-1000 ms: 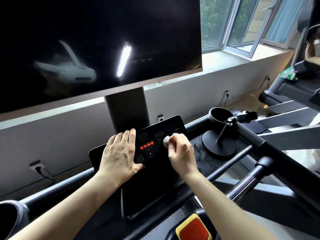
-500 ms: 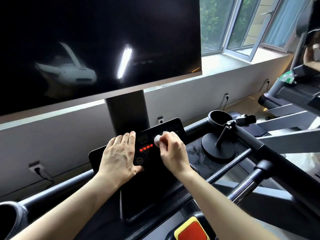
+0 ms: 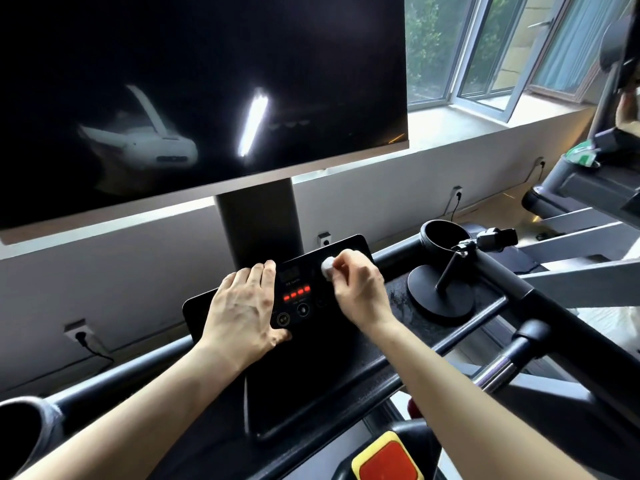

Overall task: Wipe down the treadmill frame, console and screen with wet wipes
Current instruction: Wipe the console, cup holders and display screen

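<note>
A balled white wet wipe (image 3: 327,267) sits on the upper right of the treadmill's black console (image 3: 311,270), pinched in your right hand (image 3: 360,292). Your left hand (image 3: 242,306) lies flat, fingers straight, on the console's left side, beneath the dark screen (image 3: 201,81).

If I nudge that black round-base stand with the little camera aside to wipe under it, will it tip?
It would likely slide rather than tip: the black round-base stand has a wide flat disc. But its thin stem leans and the small camera sits off-centre, so push low.
</note>
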